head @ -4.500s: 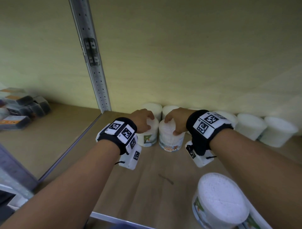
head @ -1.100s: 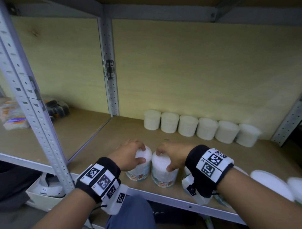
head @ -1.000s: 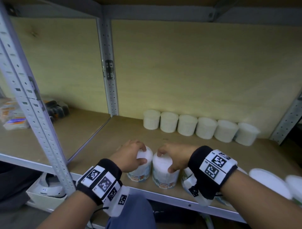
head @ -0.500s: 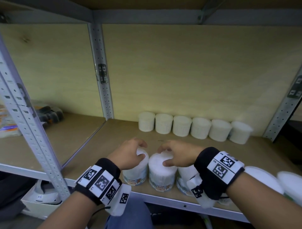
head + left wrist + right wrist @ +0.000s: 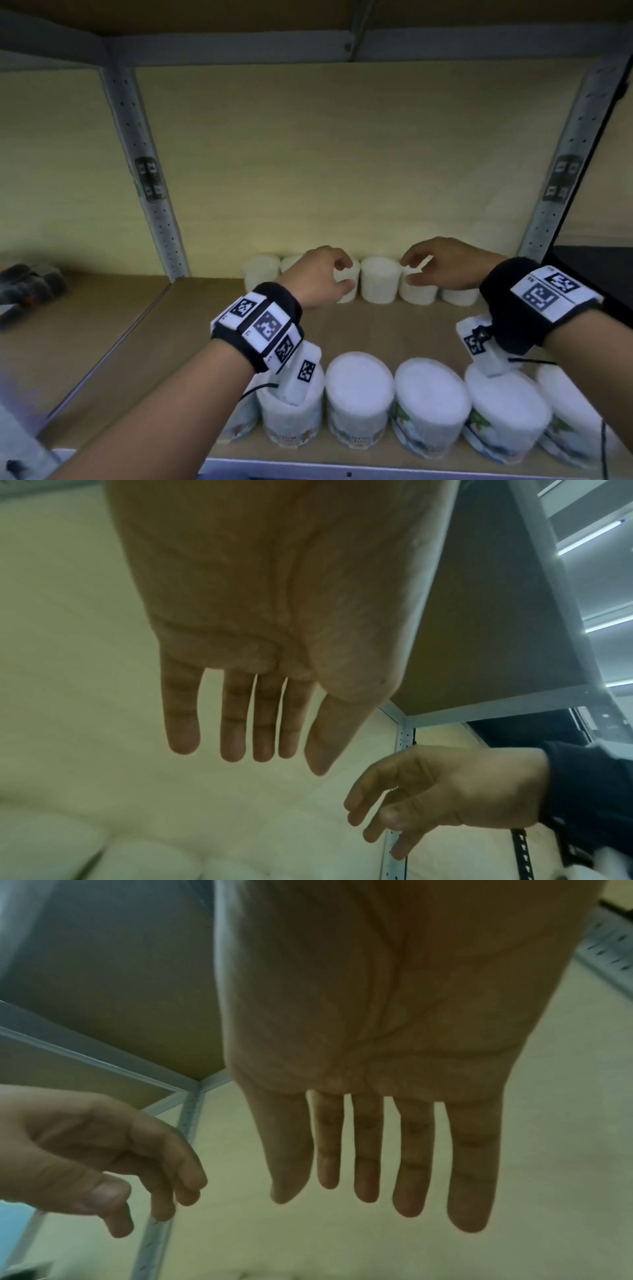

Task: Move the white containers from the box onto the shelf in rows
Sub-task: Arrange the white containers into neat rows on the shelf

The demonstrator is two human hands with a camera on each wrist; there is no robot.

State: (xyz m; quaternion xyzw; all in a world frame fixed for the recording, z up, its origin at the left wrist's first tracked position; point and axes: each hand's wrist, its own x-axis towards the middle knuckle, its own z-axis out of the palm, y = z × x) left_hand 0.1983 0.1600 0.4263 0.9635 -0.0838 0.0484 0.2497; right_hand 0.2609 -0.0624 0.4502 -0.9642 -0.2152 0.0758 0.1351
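Several white containers stand in a front row [image 5: 359,397] near the shelf's front edge, and a second row [image 5: 379,280] lines the back wall. My left hand [image 5: 325,277] hovers in the air above the shelf board, fingers loose, holding nothing. My right hand [image 5: 442,263] hovers beside it, likewise empty. Seen from the left wrist, the left fingers [image 5: 232,734] are straight and spread; seen from the right wrist, the right fingers [image 5: 366,1156] are straight too. The box is out of view.
Wooden shelf board [image 5: 394,325] lies bare between the two rows. Grey perforated uprights stand at the left [image 5: 144,171] and right [image 5: 565,178]. Dark packets [image 5: 27,287] lie on the neighbouring shelf to the left. A shelf board runs overhead.
Both hands have let go of the two front containers and lifted up and apart. The view has moved closer, showing a full front row.
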